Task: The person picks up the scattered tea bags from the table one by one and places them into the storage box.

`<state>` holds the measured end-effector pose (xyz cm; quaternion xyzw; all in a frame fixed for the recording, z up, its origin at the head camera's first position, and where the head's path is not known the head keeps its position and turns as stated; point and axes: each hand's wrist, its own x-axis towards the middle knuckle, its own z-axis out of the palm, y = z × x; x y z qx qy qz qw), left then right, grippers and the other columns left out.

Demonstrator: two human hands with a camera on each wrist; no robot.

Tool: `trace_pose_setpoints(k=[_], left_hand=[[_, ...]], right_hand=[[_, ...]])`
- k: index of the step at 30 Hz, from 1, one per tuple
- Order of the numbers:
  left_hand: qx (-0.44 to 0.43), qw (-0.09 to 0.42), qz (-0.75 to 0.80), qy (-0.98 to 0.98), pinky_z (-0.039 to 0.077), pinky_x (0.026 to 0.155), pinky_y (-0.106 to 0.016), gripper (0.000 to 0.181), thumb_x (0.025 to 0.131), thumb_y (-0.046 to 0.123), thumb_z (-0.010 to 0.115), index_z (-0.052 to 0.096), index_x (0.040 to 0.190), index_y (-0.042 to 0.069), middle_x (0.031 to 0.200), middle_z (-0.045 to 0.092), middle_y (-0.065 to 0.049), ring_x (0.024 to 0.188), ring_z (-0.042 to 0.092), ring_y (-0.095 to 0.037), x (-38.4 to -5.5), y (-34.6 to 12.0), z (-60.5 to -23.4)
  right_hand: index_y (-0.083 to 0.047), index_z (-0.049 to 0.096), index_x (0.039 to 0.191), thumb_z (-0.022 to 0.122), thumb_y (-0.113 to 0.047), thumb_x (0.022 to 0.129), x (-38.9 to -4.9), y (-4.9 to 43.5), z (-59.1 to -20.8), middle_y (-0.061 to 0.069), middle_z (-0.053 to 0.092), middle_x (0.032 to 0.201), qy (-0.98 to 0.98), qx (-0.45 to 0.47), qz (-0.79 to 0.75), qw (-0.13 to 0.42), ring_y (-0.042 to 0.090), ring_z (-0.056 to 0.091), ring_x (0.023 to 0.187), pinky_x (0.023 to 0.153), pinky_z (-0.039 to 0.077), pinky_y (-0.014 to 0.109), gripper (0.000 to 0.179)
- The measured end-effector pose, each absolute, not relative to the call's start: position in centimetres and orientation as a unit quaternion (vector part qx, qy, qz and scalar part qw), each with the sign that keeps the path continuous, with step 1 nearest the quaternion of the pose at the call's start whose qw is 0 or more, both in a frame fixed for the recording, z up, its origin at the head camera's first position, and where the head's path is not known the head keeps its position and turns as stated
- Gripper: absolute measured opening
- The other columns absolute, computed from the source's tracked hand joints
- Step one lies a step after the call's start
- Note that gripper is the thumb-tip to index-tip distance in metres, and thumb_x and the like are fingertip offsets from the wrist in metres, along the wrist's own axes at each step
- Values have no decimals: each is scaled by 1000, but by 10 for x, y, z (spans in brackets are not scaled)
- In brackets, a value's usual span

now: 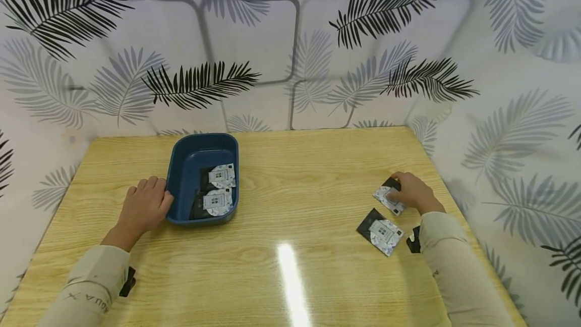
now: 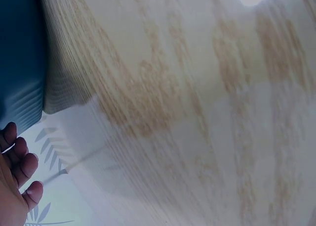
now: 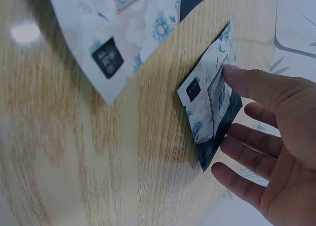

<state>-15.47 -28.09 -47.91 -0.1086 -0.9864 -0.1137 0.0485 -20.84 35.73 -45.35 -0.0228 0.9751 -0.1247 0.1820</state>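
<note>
Dark-blue bin [image 1: 186, 180]: located toward the far left corner of the tabletop [image 1: 299, 180], containing two packets [image 1: 219, 202] along its right wall. Left hand [image 1: 144, 205]: against the bin's left wall, grip loose, fingers slightly bent. Right hand [image 1: 414, 195]: near the tabletop's right edge, thumb on the printed face of a black-and-white packet [image 1: 382, 195], other fingers spread at its dark edge; whether this amounts to a pinch cannot be determined. A second loose packet [image 1: 383, 232] lies flat just beside it, closer to the near edge.
</note>
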Motion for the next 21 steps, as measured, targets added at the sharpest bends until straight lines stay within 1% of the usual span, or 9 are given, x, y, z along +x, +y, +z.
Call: trace_pose_setpoints(k=[5,8,12,17,21], left_hand=[[-109,41,-114,-987,24,68,-40,21,100,19,34,45,90,3,90,46,-14,77,38,-29,-154,-280,-479],[-107,37,-114,-987,24,68,-39,22,100,19,34,46,90,3,91,47,-15,78,39,-29,-152,-280,-479],[-107,43,-115,-987,24,68,-39,22,100,19,34,46,90,3,91,47,-15,77,39,-28,-152,-282,-479],[-106,44,-118,-986,22,68,-39,21,100,19,34,45,89,4,87,44,-12,76,36,-27,-153,-282,-477],[-106,48,-118,-986,22,68,-38,21,99,19,34,45,89,4,86,43,-12,75,36,-27,-153,-280,-476]], right_hand=[[6,39,146,66,-32,93,-208,357,-454,33,46,145,974,-8,-125,189,51,48,129,99,42,66,71],[6,38,146,67,-35,92,-207,356,-455,33,45,145,973,4,-121,194,51,48,129,98,42,66,74],[7,38,146,66,-40,91,-209,355,-455,34,45,144,975,24,-110,194,51,50,126,95,45,65,78],[10,38,145,65,-46,91,-209,354,-455,37,46,141,975,55,-91,196,52,53,122,90,48,62,83],[9,44,141,66,-46,90,-209,352,-456,37,50,135,976,74,-84,187,50,57,115,84,50,60,78]])
